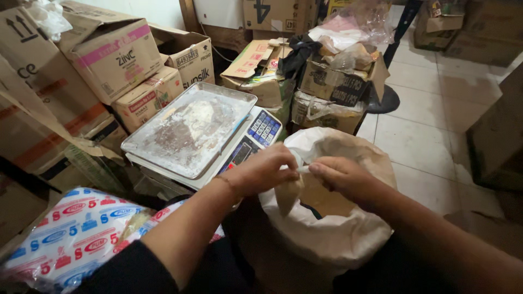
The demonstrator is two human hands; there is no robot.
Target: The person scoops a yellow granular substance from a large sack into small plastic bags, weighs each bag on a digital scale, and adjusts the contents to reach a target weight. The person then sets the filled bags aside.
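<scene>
Storeroom: stacked cartons (pixel 117 54), tiled floor. A scale (pixel 204 136) stands left of an open sack (pixel 332 228). Left hand (pixel 261 173) and right hand (pixel 340 175) meet over the sack mouth, both pinching one small bag (pixel 289 193) hanging between them, equally near.

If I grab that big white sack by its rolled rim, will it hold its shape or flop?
The white sack probably flops: its rolled rim is creased and soft. It looks bulging, so likely heavy. Both hands, left hand and right hand, pinch something small above its opening.
</scene>
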